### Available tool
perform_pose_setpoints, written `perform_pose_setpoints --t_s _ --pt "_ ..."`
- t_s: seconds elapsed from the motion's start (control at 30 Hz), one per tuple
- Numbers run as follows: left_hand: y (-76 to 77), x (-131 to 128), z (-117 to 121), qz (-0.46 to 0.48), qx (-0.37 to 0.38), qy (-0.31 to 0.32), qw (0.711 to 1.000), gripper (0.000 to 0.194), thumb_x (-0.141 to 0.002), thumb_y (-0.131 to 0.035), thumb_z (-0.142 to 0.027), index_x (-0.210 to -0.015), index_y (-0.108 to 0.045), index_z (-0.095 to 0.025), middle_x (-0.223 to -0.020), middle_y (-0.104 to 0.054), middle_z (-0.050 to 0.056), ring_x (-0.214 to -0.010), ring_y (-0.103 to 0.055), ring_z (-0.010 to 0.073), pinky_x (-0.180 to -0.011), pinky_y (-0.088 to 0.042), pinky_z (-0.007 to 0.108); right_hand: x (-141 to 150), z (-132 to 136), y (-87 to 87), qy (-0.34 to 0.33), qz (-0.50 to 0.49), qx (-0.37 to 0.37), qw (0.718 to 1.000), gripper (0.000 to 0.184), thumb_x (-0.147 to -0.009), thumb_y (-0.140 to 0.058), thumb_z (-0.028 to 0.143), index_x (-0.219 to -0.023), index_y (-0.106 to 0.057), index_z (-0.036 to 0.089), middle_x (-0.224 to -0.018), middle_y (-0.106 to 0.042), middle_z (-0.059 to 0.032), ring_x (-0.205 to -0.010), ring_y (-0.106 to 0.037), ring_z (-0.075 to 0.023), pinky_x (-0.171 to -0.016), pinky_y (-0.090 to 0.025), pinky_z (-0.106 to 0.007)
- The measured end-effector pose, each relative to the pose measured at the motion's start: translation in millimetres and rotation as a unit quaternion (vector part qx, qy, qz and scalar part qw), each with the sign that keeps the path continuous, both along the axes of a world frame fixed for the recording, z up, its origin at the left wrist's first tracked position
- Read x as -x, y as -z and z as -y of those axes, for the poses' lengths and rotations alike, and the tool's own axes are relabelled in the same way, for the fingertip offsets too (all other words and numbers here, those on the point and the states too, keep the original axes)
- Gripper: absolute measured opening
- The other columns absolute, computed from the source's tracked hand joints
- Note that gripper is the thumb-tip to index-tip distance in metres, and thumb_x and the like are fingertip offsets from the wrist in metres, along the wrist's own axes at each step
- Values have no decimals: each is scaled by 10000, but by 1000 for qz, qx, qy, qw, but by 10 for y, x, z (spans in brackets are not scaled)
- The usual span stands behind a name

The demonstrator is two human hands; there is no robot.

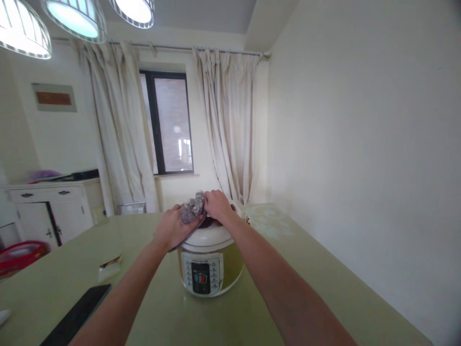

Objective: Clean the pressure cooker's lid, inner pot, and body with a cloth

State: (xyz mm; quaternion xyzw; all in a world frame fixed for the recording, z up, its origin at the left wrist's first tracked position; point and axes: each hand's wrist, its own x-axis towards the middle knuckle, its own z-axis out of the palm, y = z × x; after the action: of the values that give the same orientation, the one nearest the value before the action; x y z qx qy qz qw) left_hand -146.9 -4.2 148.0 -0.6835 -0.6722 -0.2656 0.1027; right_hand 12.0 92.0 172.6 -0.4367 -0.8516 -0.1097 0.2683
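Note:
An electric pressure cooker (211, 241) with a white lid and a front control panel (202, 274) stands upright on the green table. A bunched grey-purple cloth (192, 209) lies over the left part of its lid. My left hand (175, 228) is closed around the cloth's left side, with the thumb across its front. At the cloth's upper right, my right hand (217, 204) pinches its edge with bent fingers, above the lid. The two hands partly hide the lid's top and its dark handle.
The green table (162, 312) reaches toward curtains and a window. On its left lie a black flat object (77, 315) and a small white and brown packet (110, 269). A red basin (23, 257) is beyond the left edge. The white wall (360, 144) runs along the right.

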Motion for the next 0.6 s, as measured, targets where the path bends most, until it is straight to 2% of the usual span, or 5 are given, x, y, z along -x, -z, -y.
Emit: perform_pose_setpoints --t_s 0.17,0.3,0.4,0.47,0.6 --pt "20 -31 264 9 -22 14 1000 587 -913 -535 -759 -1043 -762 -234 -1115 -745 126 -1031 -715 318 -944 -534 416 -65 76 -69 -58 34 12 998 409 -1141 -375 327 -1172 -758 186 -1184 -785 -144 -1088 -714 -241 -890 -472 -318" --pt "15 142 248 92 -3 26 995 505 -855 -643 -677 -1002 -762 -208 -1046 -786 108 -981 -735 313 -846 -559 387 12 138 -72 -56 23 20 998 333 -1088 -471 301 -1143 -782 195 -1127 -801 -155 -1074 -730 -284 -856 -486 -349" --pt "-13 289 53 151 22 39 987 362 -847 -667 -528 -944 -765 -193 -920 -814 79 -907 -752 296 -770 -561 357 89 148 -24 -30 -6 15 999 281 -1015 -570 284 -1130 -798 168 -1113 -799 -193 -1084 -725 -324 -853 -499 -377" --pt "-43 358 -149 153 42 14 987 327 -847 -657 -478 -930 -774 -185 -880 -817 81 -881 -759 294 -741 -556 346 112 127 17 -27 -34 10 999 298 -1021 -552 291 -1116 -803 160 -1122 -796 -198 -1098 -717 -326 -881 -505 -388" --pt "-99 436 -584 120 73 -67 988 419 -844 -648 -518 -1008 -800 -164 -1022 -823 160 -1014 -769 349 -774 -557 357 79 37 69 -91 -130 53 986 303 -1043 -568 369 -1106 -811 200 -1137 -812 -133 -1095 -728 -281 -969 -514 -377"
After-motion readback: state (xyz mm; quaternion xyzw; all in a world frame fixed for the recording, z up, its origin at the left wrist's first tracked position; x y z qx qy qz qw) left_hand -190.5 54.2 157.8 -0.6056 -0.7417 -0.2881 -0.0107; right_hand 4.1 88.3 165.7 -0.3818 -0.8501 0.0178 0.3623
